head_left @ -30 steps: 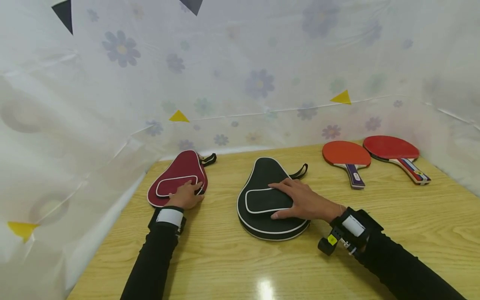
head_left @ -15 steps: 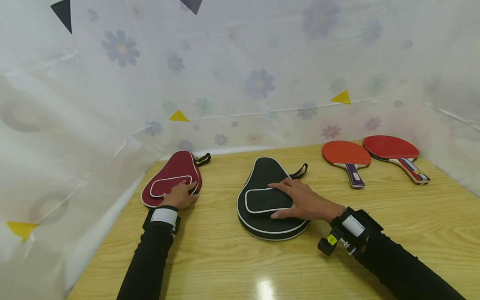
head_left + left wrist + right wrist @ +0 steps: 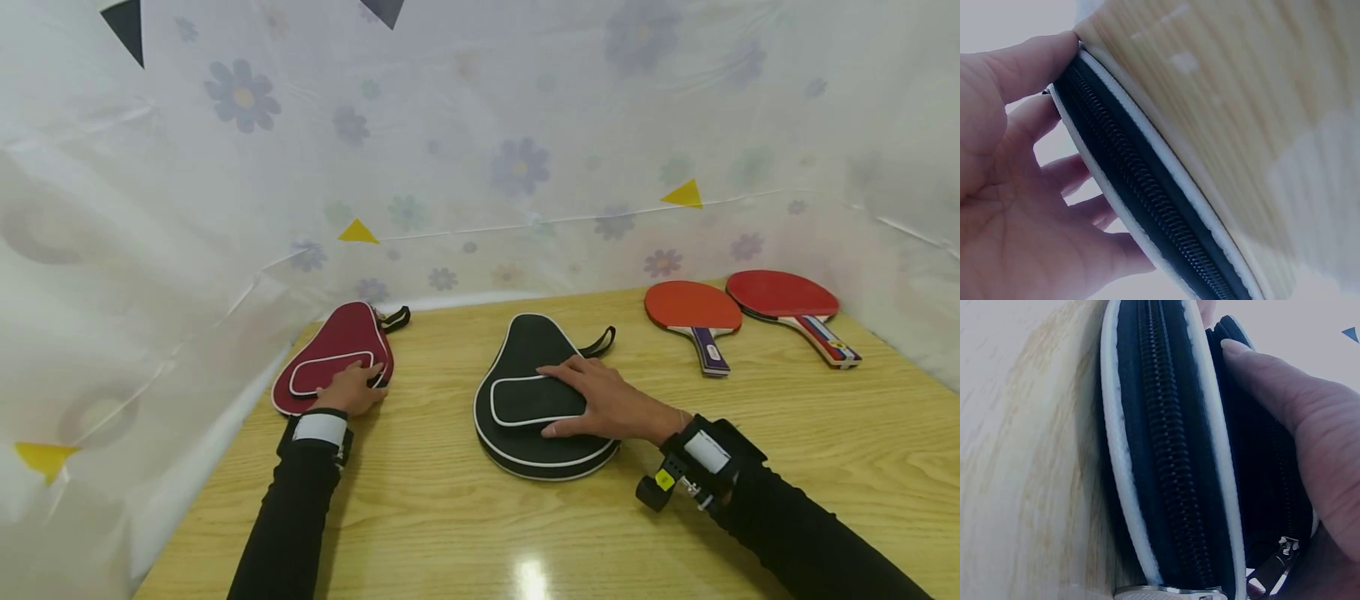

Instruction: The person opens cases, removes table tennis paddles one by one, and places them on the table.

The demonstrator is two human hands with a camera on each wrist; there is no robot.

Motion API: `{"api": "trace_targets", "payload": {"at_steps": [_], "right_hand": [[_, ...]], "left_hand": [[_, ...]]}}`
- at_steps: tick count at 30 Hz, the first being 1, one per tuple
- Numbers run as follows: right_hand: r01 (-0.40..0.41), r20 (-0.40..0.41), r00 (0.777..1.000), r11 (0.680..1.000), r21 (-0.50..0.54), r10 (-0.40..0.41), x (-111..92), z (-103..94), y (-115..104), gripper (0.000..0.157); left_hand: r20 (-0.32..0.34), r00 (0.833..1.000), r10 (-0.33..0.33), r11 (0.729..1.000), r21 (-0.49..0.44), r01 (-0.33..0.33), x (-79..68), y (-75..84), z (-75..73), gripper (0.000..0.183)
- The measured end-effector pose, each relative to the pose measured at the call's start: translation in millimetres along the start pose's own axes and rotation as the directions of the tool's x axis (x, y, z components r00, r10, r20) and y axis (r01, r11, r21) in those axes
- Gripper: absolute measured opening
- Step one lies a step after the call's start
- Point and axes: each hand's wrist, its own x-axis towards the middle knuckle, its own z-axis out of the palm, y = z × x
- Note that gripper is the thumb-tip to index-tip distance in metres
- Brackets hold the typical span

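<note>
A dark red table tennis paddle case [image 3: 345, 336] with white piping lies flat at the left of the table. My left hand [image 3: 348, 392] holds its right edge by the raised pocket. In the left wrist view the thumb [image 3: 1041, 59] touches the case's zipped side [image 3: 1141, 178], with the other fingers beyond it. A black paddle case [image 3: 528, 346] lies mid-table. My right hand [image 3: 603, 400] grips it across the pocket, thumb and fingers on opposite sides. The right wrist view shows the thumb [image 3: 1279, 387] against the pocket and a zip pull [image 3: 1269, 569] below.
Two table tennis paddles, one orange-red [image 3: 692, 305] and one red [image 3: 780, 293], lie at the back right. A flower-printed white sheet [image 3: 465, 167] encloses the wooden table [image 3: 442, 517] at the back and sides.
My left hand has slid the red paddle case a little to the left along the table. The right hand, the black case and the two paddles have stayed in place.
</note>
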Motion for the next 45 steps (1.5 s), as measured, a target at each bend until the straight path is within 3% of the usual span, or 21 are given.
{"api": "trace_targets", "payload": {"at_steps": [20,30,39,43,45], "right_hand": [[-0.008,0.002,1.0,1.0,0.008,0.008,-0.4,-0.4,-0.4,0.081],[-0.008,-0.007,1.0,1.0,0.005,0.008,-0.8,1.6,0.3,0.081],[-0.018,-0.001,1.0,1.0,0.003,0.018,-0.7,3.3,0.1,0.081],[-0.014,-0.009,1.0,1.0,0.0,0.014,0.3,5.0,-0.9,0.08],[-0.011,-0.019,1.0,1.0,0.0,0.011,0.4,5.9,-1.1,0.08]], "left_hand": [[0.0,0.999,-0.042,0.999,-0.002,0.042,0.2,-26.4,-8.9,0.062],[-0.023,0.999,-0.03,1.0,0.003,0.03,-0.7,-40.7,-8.2,0.061],[-0.034,0.997,-0.071,0.997,-0.003,0.071,-12.4,-28.1,-6.9,0.065],[-0.039,0.995,-0.094,0.995,-0.024,0.093,-20.5,-9.7,-8.0,0.078],[-0.05,0.997,-0.056,0.998,-0.021,0.055,-23.6,4.6,-8.5,0.079]]}}
